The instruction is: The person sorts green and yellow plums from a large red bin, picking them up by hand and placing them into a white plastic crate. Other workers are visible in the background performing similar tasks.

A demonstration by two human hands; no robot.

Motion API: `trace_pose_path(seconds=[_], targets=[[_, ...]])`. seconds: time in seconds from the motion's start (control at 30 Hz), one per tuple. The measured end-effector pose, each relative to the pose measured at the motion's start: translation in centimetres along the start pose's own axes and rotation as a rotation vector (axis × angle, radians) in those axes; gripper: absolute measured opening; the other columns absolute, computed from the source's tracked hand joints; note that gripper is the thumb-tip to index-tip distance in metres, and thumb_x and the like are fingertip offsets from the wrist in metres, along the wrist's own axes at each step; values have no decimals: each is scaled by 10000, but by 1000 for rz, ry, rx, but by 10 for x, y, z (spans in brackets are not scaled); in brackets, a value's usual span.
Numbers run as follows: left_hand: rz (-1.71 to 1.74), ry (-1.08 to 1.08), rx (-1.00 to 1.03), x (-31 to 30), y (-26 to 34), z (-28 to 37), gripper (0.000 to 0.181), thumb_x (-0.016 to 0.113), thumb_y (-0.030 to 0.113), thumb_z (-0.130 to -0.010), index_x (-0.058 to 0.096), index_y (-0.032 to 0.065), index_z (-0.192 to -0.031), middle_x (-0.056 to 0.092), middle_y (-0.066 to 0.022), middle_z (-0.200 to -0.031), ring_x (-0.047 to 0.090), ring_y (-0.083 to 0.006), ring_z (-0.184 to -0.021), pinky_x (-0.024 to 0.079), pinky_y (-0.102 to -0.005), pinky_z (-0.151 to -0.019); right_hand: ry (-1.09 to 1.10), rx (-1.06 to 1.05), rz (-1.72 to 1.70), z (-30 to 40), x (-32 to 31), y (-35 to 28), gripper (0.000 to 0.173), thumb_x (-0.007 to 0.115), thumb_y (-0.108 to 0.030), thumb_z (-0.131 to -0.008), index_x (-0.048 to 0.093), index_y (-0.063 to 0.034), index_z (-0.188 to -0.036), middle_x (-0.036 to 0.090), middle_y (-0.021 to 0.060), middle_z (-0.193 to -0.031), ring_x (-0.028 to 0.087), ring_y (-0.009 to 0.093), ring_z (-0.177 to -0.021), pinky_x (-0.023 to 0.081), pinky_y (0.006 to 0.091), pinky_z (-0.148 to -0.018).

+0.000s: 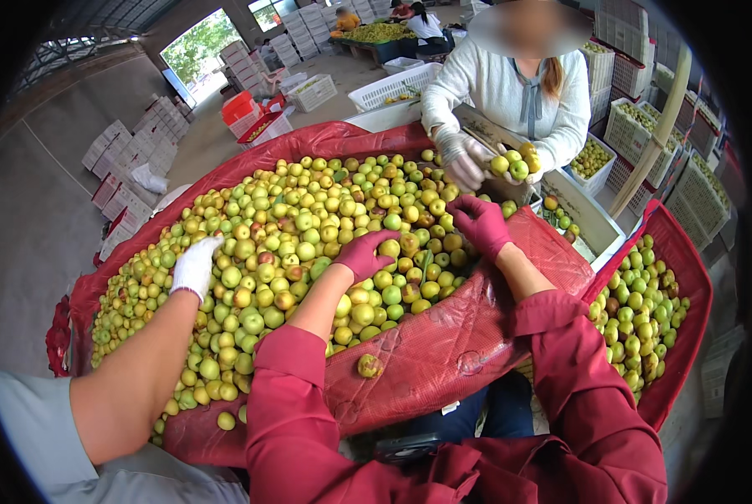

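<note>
A broad heap of yellow-green jujubes (306, 220), some blotched brown, lies before me on a quilted red cover (413, 353). My left hand (364, 255), in a dark pink glove, reaches into the heap's middle. One jujube (389, 247) sits between its thumb and fingertips. My right hand (481, 225), gloved alike, is at the heap's right edge with fingers curled down and close together; whether they hold a fruit is hidden. A single brown-marked jujube (370, 366) rests on the cover nearer me.
At left, a co-worker's white-gloved hand (196, 268) touches the heap. Opposite, another person's gloved hands (467, 157) hold several jujubes over a white-edged trough (593, 217). A red-lined container (684, 283) of fruit stands right. Stacked crates (640, 126) rise behind it.
</note>
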State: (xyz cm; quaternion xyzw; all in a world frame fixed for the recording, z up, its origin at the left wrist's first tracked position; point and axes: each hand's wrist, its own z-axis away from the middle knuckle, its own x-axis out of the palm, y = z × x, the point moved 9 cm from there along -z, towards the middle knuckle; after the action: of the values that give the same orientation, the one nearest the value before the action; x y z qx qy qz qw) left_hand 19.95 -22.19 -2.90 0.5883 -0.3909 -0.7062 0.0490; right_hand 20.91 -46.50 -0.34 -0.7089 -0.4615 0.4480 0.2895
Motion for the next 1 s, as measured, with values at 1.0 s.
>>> trace_pose_path(seconds=[1.0], targets=[[950,667,-245,-58,-51,17,366,743,219,-859,633,-17,-1116,669,-33,-997,591,-96,-858,479,-250,-772,-667,56,931,-55,115,30,355,601,-366,-797,681,-160,-1075,693,135,-1057,661,338,-997,535,440,-846]])
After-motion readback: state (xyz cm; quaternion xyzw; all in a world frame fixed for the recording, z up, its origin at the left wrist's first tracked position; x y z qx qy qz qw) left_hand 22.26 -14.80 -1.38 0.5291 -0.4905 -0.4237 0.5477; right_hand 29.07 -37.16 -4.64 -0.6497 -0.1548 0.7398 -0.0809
